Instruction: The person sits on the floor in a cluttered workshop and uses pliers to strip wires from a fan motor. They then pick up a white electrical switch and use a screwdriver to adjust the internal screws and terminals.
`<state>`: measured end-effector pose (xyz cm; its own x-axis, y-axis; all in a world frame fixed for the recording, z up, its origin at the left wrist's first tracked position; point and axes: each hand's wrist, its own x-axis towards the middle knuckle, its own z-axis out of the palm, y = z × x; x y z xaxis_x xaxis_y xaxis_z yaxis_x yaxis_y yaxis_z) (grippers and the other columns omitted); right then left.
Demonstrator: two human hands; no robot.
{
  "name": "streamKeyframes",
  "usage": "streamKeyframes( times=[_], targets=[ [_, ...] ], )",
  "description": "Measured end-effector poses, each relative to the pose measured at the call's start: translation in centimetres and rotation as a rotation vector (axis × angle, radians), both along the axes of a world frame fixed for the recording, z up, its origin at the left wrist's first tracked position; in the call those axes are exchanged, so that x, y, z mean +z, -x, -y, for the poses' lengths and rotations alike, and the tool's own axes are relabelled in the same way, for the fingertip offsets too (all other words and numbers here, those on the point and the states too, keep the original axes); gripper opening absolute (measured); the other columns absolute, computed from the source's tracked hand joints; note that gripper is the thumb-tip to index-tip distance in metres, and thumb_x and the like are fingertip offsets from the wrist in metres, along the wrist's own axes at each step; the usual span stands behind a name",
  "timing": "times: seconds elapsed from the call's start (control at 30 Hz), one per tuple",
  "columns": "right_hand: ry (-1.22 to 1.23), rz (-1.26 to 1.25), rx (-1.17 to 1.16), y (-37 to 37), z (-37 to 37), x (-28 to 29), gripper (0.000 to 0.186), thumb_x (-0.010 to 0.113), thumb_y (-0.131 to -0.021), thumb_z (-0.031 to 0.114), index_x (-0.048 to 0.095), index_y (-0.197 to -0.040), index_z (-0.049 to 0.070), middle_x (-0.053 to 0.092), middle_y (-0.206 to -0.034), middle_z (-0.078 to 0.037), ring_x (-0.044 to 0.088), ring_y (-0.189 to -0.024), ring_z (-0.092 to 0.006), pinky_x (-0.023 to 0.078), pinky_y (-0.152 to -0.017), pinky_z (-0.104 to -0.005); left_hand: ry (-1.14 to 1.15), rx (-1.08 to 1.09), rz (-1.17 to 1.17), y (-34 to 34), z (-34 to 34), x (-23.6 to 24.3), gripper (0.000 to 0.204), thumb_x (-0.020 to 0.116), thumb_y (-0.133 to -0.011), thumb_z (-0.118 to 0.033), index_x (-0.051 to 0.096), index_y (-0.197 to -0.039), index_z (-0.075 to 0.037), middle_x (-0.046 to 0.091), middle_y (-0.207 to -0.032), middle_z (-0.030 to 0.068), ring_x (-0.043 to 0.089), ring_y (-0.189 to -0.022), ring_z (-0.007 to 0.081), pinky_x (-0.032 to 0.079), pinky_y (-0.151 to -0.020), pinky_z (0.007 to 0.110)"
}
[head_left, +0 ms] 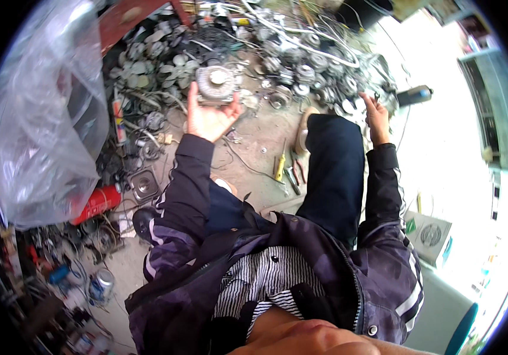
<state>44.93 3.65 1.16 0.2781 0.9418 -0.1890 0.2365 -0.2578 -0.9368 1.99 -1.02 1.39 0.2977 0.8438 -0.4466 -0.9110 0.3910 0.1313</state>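
Note:
My left hand (212,121) grips a round, grey, dusty electric motor (217,89) with a pale round hub on top; thumb and fingers are on its sides. Out to the right, my right hand (377,121) is closed, with a small dark piece showing at its fingertips. What it holds is too small to name. Just beyond it lies a dark cylindrical thing (415,96) with a grey end; whether it touches the hand I cannot tell. On the floor between my feet are a yellow-handled screwdriver (280,168) and red-handled pliers (300,171).
A heap of used motors (304,74) and grey fan blades (180,71) spreads in front, with loose cables. At left hang a clear plastic bag (47,118) and, below it, a red cylinder (97,203). A white-and-green box (428,236) stands at right.

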Motion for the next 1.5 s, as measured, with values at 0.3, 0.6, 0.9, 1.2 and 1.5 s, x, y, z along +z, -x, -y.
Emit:
streamKeyframes(
  times=[0.3, 0.6, 0.9, 1.2, 1.5],
  targets=[
    [-0.243, 0.037, 0.558, 15.4, -7.0, 2.1, 0.029, 0.057, -0.095, 0.027, 0.069, -0.108, 0.005, 0.055, -0.074, 0.007, 0.039, -0.064, -0.0015, 0.033, -0.054, -0.0224, -0.202, -0.130, 0.042, -0.6, -0.4, 1.0, 0.082, 0.056, -0.077, -0.071, 0.044, -0.131, -0.010, 0.055, -0.118, 0.0126, 0.063, -0.094, 0.0310, 0.047, -0.087, 0.048],
    [0.417, -0.918, 0.375, 15.8, -7.4, 1.3, 0.024, 0.036, -0.097, 0.000, 0.046, -0.117, -0.010, 0.059, -0.099, -0.014, 0.062, -0.085, -0.0207, 0.053, -0.078, -0.0267, -0.168, -0.007, -0.093, 0.4, -0.5, 1.0, 0.077, 0.056, -0.077, -0.071, 0.052, -0.126, -0.012, 0.060, -0.110, 0.0093, 0.062, -0.094, 0.0257, 0.051, -0.079, 0.041],
    [-0.352, 0.234, 1.006, 29.7, -16.0, 18.6, 0.028, 0.054, -0.097, 0.028, 0.063, -0.089, 0.003, 0.058, -0.073, -0.001, 0.051, -0.064, -0.0083, 0.040, -0.056, -0.0270, -0.097, 0.099, -0.030, 2.3, -0.1, 0.3, 0.078, 0.056, -0.076, -0.072, 0.049, -0.127, -0.013, 0.056, -0.116, 0.0056, 0.059, -0.100, 0.0224, 0.043, -0.085, 0.038],
    [-1.219, 0.655, 0.809, 44.4, -27.6, 27.3, 0.020, 0.051, -0.087, 0.014, 0.064, -0.092, 0.000, 0.064, -0.084, -0.024, 0.061, -0.084, -0.0423, 0.047, -0.072, -0.0466, -0.243, 0.135, 0.138, 2.0, -1.9, 1.0, 0.072, 0.053, -0.080, -0.069, 0.049, -0.129, -0.017, 0.057, -0.118, 0.0056, 0.060, -0.101, 0.0257, 0.041, -0.091, 0.041],
    [-1.024, 0.302, 0.785, 44.7, -22.7, 27.4, 0.034, 0.044, -0.098, 0.028, 0.063, -0.096, 0.000, 0.068, -0.080, -0.013, 0.066, -0.071, -0.0256, 0.049, -0.062, -0.0373, -0.295, 0.196, 0.210, 3.9, -1.1, 2.3, 0.079, 0.053, -0.078, -0.071, 0.045, -0.131, -0.012, 0.056, -0.118, 0.0097, 0.060, -0.101, 0.0271, 0.041, -0.094, 0.046]
  ],
)
